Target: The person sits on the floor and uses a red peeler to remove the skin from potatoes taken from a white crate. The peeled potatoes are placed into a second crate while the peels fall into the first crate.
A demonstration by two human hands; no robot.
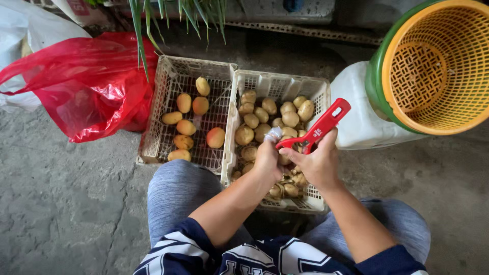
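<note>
While sitting over crate [316, 97], we are gripping potato [283, 159] in left hand [267, 160], squeezing red peeler [320, 127] in right hand [317, 164].

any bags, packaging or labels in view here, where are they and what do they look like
Red plastic bag: on the ground left of the crates, crumpled, glossy, translucent.
White plastic bag: upper left corner, behind the red one, partly cut off.
White label mark: small patch on the red peeler handle in the right hand.
White jug: right of the crates, plain, no label visible.
</note>
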